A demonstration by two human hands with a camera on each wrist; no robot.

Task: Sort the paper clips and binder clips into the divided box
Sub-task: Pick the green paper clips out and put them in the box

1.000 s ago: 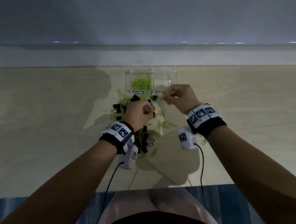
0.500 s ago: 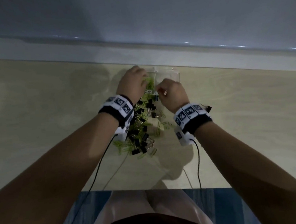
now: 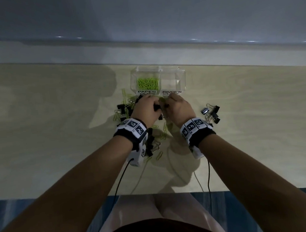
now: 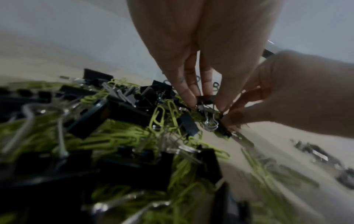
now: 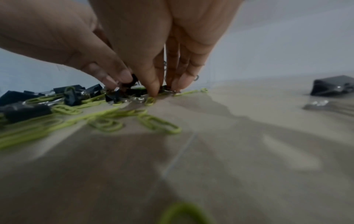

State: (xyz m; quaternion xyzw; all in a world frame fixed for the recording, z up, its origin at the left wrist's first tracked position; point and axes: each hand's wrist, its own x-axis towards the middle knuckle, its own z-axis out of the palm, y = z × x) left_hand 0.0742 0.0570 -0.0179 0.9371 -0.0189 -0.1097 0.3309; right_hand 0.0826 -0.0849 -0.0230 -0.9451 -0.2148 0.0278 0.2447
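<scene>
My left hand [image 4: 201, 60] pinches a black binder clip [image 4: 205, 99], wire handles hanging down; my right hand's [image 3: 179, 108] grip is hidden behind its fingers.

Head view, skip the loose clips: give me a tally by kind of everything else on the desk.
Divided box: 1
Labels: 2 (PAPER CLIPS, BINDER CLIPS)
Hands: 2 (left hand, right hand)
Wristbands: 2 (left wristband, right wristband)
Total: 7

Dim, bluish light throughout; soft arm shadows fall on the pale wooden tabletop [image 3: 58, 122]; small glints line the far edge; both wrist views are grainy, stretched at the edges, blurred up close.
</scene>
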